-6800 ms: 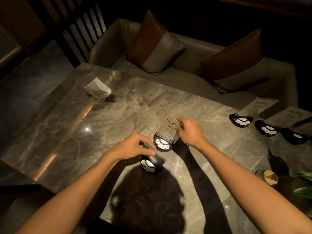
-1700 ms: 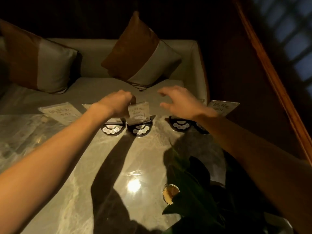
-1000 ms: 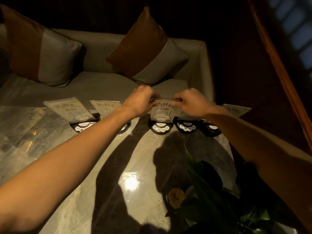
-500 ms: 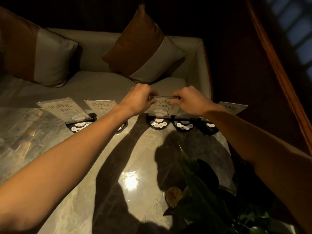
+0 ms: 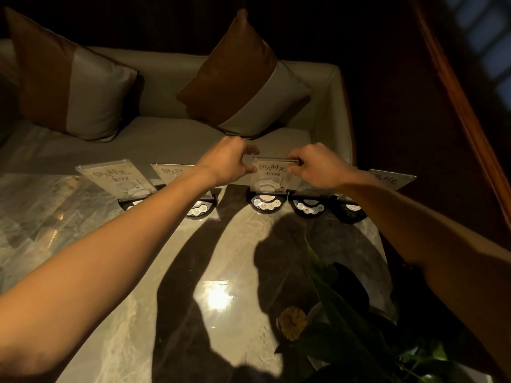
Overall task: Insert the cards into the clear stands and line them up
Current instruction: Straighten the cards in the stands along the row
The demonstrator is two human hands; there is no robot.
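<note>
Marble table (image 5: 116,261): left hand (image 5: 225,161), right hand (image 5: 318,165) both pinch middle stand (image 5: 272,176) top.

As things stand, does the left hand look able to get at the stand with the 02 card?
Probably yes. The left hand grips the 06 stand with the right hand, so it must let go first. The 02 stand sits apart at the row's left end, with bare table around it.
</note>
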